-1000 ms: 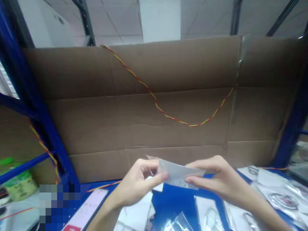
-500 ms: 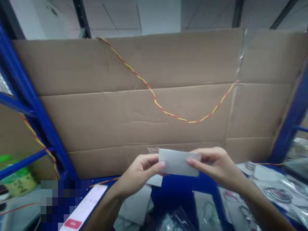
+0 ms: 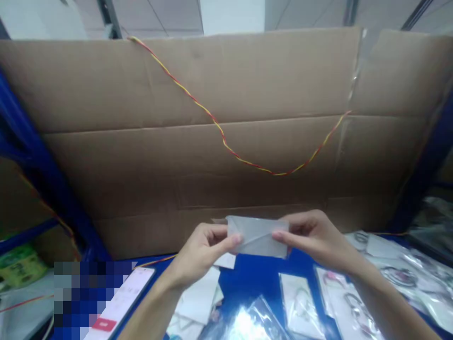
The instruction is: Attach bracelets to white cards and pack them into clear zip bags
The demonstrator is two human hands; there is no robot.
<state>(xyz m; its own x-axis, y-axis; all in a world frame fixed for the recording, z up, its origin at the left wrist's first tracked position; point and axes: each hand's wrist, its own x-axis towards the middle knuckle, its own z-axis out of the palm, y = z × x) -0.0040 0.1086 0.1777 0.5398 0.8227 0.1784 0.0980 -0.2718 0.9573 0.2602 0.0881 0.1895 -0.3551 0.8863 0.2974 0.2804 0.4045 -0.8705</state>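
Over the blue tabletop (image 3: 256,278), both hands pinch one pale rectangular piece (image 3: 258,233), raised before the cardboard (image 3: 198,165); it may be a card in a thin sleeve. The left hand (image 3: 198,255) is nearly closed, thumb on the near face and fingers behind one end; the right hand (image 3: 322,241) grips the other end likewise, its fingers curled. From across the room, the step in hand looks like handling or straightening that piece, and I judge that any shift of grip calls for light, even pressure, since it seems thin enough to crease. Counting, I make it two hands, one piece held, one phone (image 3: 125,297) beside the left forearm and one twisted cord (image 3: 222,137) across the cardboard. One narrow packet (image 3: 300,302) lies apart; the white cards (image 3: 198,297), clear plastic (image 3: 244,326) and right-hand packets (image 3: 399,274) overlap too much to count.
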